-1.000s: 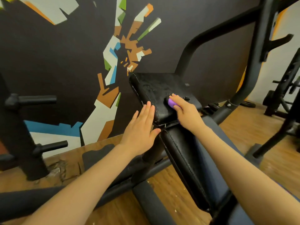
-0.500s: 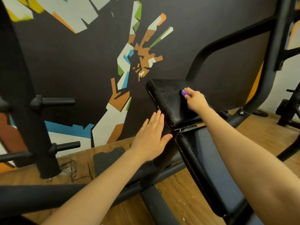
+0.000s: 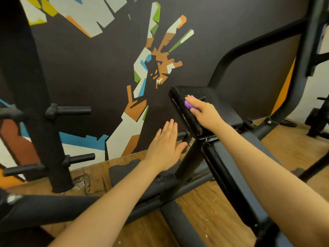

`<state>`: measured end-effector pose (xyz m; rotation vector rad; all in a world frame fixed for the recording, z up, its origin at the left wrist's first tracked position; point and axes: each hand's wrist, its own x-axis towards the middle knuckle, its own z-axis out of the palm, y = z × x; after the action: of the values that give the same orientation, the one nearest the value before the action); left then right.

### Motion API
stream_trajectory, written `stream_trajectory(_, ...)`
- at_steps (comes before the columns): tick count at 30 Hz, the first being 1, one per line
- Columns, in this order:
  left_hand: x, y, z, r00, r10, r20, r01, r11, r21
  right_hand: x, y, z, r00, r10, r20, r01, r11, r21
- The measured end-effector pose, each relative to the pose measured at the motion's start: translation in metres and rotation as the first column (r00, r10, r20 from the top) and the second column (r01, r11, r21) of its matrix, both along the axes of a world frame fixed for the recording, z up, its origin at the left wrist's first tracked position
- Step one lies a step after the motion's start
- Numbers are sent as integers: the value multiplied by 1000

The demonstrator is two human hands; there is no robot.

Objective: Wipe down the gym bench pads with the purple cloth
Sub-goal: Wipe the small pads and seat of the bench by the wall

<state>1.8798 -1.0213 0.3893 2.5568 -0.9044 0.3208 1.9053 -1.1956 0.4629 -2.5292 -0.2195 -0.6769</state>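
A black gym bench stands right of centre, with a small upper pad (image 3: 224, 104) and a longer pad (image 3: 229, 175) below it. My right hand (image 3: 204, 113) presses the bunched purple cloth (image 3: 188, 105) onto the upper pad near its left edge; only a bit of cloth shows under my fingers. My left hand (image 3: 165, 148) hovers flat with fingers apart, left of the bench and below the upper pad, holding nothing.
A black weight-plate rack (image 3: 44, 122) with horizontal pegs stands at the left. The bench's frame bars (image 3: 178, 225) cross the wooden floor. A black upright post (image 3: 302, 59) rises at the right. A dark painted wall (image 3: 106, 77) is close behind.
My right hand with the cloth has slid from the pad's middle up and then across to its left edge. The view shifted left. My left hand stayed flat beside the bench.
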Motion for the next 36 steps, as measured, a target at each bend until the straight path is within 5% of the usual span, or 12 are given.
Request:
stream_trajectory(8, -28, -25, -7, 997, -76, 8, 76, 997, -6, -79, -14, -47, 999, -6, 46, 2, 997, 81)
stream_trajectory(16, -84, -54, -21, 975, -176, 134, 165, 982, 94, -159, -30, -93, 978, -208, -21, 209, 973, 101)
stream_trajectory(22, -134, -81, -54, 989, -130, 74, 112, 973, 203, -226, -37, -119, 962, -255, -99, 267, 955, 130)
stream_trajectory(30, -189, -85, 11, 981, -187, -50, 187, 847, 498, -317, -34, -72, 765, -459, -452, 359, 887, -291)
stream_trajectory(36, -274, -73, 65, 946, -241, -218, 323, 767, 555, -400, 7, -8, 673, -506, -539, 360, 861, -360)
